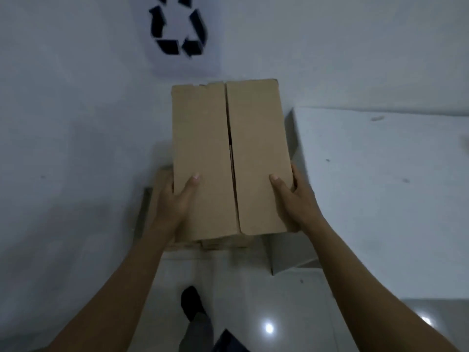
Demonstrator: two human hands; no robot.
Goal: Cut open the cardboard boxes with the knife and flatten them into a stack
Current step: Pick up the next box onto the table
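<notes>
Both hands are on the cardboard box (228, 158), one at each side of its near end. The left hand (175, 196) grips the left edge. Its thumb (192, 183) lies flat on the top flap, while the other fingers go down the side wall and are hidden. The right hand (295, 199) mirrors it, with its thumb (277, 182) pressed on the right flap and the fingertips curling round the right edge. So both hands are closed on the box, clamping it between them.

The box runs lengthways away from the thumbs, reaching well beyond them toward the wall. Its two top flaps are folded shut, and the seam (231, 158) between them runs straight down the middle between the two thumbs, gaping a little halfway along.

Under the box, below the heels of the hands, more brown cardboard (218, 243) peeks out. Whether the box touches it, I cannot tell.

Just outside the right fingers, a white table top (380, 186) spreads away to the right. Far beyond the fingertips, a sheet with a black recycling symbol (177, 31) hangs on the pale wall. Back toward the wrists and lower down, there's a glossy tiled floor (241, 275) and a dark shoe (191, 303) between the forearms.
</notes>
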